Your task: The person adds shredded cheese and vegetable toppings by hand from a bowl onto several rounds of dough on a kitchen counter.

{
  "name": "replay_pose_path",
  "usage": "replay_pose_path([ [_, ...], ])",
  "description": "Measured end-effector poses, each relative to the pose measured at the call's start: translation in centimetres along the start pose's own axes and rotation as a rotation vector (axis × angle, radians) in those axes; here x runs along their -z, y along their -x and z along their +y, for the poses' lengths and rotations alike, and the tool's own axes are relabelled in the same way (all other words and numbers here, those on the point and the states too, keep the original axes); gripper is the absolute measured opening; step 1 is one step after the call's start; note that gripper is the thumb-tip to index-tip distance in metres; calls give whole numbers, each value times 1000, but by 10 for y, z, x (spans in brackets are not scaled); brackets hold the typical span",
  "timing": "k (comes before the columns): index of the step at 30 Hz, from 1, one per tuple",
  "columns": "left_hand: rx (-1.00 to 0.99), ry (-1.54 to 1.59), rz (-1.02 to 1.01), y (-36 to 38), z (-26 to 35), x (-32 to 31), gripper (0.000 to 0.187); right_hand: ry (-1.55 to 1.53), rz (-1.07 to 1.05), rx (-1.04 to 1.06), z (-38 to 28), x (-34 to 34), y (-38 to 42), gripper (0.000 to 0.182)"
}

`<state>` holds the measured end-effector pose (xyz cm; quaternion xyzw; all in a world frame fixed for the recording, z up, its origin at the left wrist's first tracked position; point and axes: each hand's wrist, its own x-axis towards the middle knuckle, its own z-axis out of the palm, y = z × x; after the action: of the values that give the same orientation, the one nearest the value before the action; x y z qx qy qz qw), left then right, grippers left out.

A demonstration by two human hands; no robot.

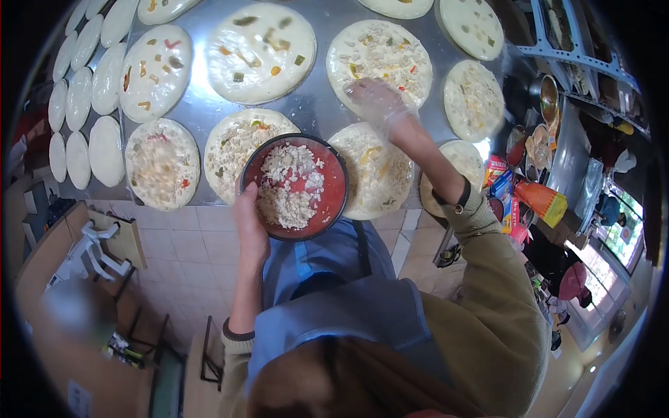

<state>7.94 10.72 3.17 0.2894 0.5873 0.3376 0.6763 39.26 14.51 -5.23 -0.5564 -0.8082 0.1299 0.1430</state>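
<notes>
My left hand [252, 224] grips the near-left rim of a round bowl [333, 202], black outside and red inside, part-filled with white crumbles [289, 188] like crumbled cheese. In a loose clear plastic glove, my right hand [380, 101] reaches over a dough round [341, 59] strewn with crumbles and bits of coloured pepper. Its fingers stretch down at the round's near edge. The bowl overlaps two other crumble-topped rounds, one at its left [223, 150] and one at its right [373, 181].
More dough rounds cover the metal table [317, 87]; some carry only pepper pieces [265, 52], and plain ones [106, 150] stand in rows at the left. To the right are small bowls [516, 143], packets [540, 198] and a blue metal rack [568, 52]. Below lies a tiled floor [174, 244].
</notes>
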Motion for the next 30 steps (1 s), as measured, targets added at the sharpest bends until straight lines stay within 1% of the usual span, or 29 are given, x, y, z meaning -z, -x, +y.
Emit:
replay_pose_path([
  [2, -43, -24, -9, 0, 5, -3, 47, -382, -40, -277, -7, 17, -17, 28],
  [3, -29, -9, -9, 1, 5, -3, 46, -573, -62, -417, -11, 28, -26, 27],
  [6, -2, 14, -7, 3, 4, 0, 46, -812, -83, -685, 2, 60, -36, 22],
  [7, -1, 5, -8, 3, 4, 2, 46, -686, -69, -600, 4, 69, -33, 24],
  [10, -4, -5, -6, 3, 2, 4, 46, -493, -128, -458, 10, 72, -16, 21],
  [13, -21, -4, -12, 2, -1, 5, 46, -517, -45, -518, -8, 54, -3, 20],
  [14, -28, -4, -16, 2, -1, 5, 46, -445, -8, -418, -9, 48, 0, 19],
  [16, 63, 77, 56, 6, 3, 0, 46, -298, 65, -217, -10, 40, 5, 21],
  [17, 109, 116, 91, 8, 4, -1, 46, -204, 88, -182, -11, 37, 5, 22],
  [19, 19, 53, 25, 3, 0, 0, 46, -14, 135, -111, -14, 33, 3, 25],
  [20, -25, 20, -6, 2, -1, 2, 46, -75, 114, -138, -16, 33, -1, 26],
  [22, -17, 6, -6, 3, 0, 3, 45, -200, 72, -193, -16, 35, -11, 26],
  [25, 3, 2, 7, 4, -6, 8, 45, -85, 109, -98, -3, 20, -14, 22],
  [26, 15, 2, 20, 5, -8, 10, 45, -224, 118, -257, -1, 18, -15, 20],
  [28, 26, 11, 25, 5, -7, 12, 44, -503, 132, -582, -10, 34, -31, 16],
  [29, 30, 17, 25, 5, -6, 12, 44, -552, 113, -587, -1, 45, -36, 20],
  [30, 32, 21, 35, 5, -7, 12, 44, -524, 78, -588, 8, 51, -43, 21],
])
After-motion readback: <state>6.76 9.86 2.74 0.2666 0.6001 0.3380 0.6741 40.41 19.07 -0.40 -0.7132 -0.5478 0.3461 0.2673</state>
